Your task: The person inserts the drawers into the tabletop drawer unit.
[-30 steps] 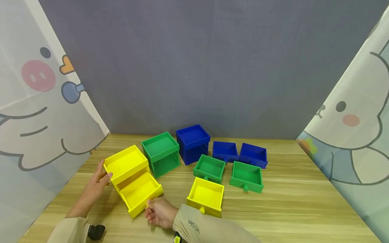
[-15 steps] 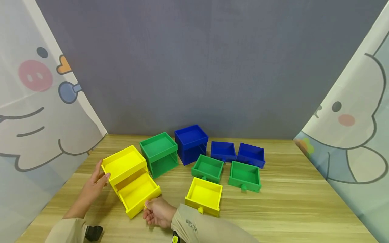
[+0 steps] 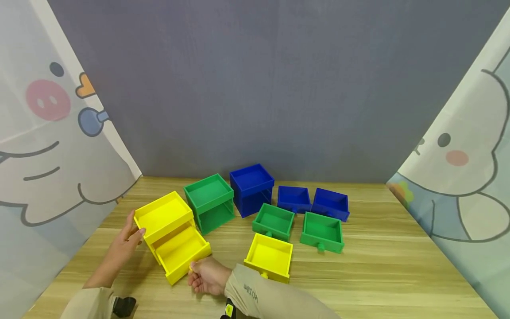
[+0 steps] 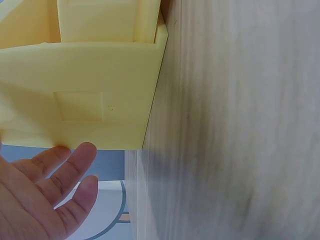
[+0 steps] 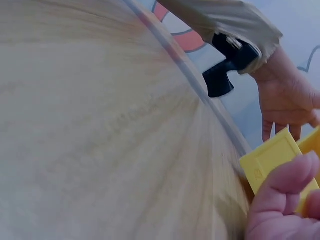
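On the left, a yellow drawer cabinet stands turned, a yellow drawer sticking well out of its lower front. My right hand pinches that drawer's small knob between thumb and curled fingers; most of the knob is hidden. Along the cabinet's left side lies my left hand, thumb near the top rim and index finger at the back corner. In the left wrist view its other fingers are spread and fairly straight, touching or close to the yellow wall. The cabinet's upper tray holds nothing.
A second yellow drawer lies right of my hand. Behind it are two green drawers and two blue drawers. A green cabinet and a blue cabinet stand at the back of the wooden table.
The camera view shifts slightly. Both hands keep their places on the yellow cabinet and drawer, and the drawer's position in the cabinet looks nearly the same.
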The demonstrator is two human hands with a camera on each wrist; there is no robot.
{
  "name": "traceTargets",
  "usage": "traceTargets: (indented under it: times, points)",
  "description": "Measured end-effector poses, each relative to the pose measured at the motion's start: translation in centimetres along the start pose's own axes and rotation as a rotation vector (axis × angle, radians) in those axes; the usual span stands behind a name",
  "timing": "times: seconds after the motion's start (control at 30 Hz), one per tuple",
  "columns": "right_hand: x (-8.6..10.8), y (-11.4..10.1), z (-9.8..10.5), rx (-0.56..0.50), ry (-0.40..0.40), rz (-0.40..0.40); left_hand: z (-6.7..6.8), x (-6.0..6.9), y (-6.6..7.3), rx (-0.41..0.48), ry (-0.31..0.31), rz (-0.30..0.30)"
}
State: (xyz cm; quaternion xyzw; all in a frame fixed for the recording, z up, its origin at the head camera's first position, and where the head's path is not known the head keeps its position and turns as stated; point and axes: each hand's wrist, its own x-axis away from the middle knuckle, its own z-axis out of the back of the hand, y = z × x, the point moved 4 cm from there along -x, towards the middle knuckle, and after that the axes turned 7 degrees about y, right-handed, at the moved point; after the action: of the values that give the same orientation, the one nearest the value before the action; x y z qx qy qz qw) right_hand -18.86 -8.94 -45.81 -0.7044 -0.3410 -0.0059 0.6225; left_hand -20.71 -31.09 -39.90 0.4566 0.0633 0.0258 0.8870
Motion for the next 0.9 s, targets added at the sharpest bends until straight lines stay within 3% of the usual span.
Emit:
traceTargets:
  times: [0.2, 0.43, 0.6, 0.73, 0.9]
  points:
    - [-0.3, 0.0, 0.4, -0.009, -0.003, -0.033, 0.0, 0.1, 0.3, -0.015, 0.007, -0.022]
    - [0.2, -0.2, 1.0, -0.041, 0.068, -0.014, -0.1, 0.1, 0.1, -0.011, 0.018, -0.032]
    - [0.6, -0.5, 1.0, -0.045, 0.118, 0.047, 0.1, 0.1, 0.0, -0.006, 0.029, -0.012]
    - [0.5, -0.6, 0.9, -0.032, 0.137, 0.045, 0.2, 0.1, -0.3, 0.004, 0.004, 0.036]
    - [0.4, -0.3, 1.2, -0.047, 0.173, 0.045, 0.0, 0.0, -0.3, 0.029, -0.016, 0.053]
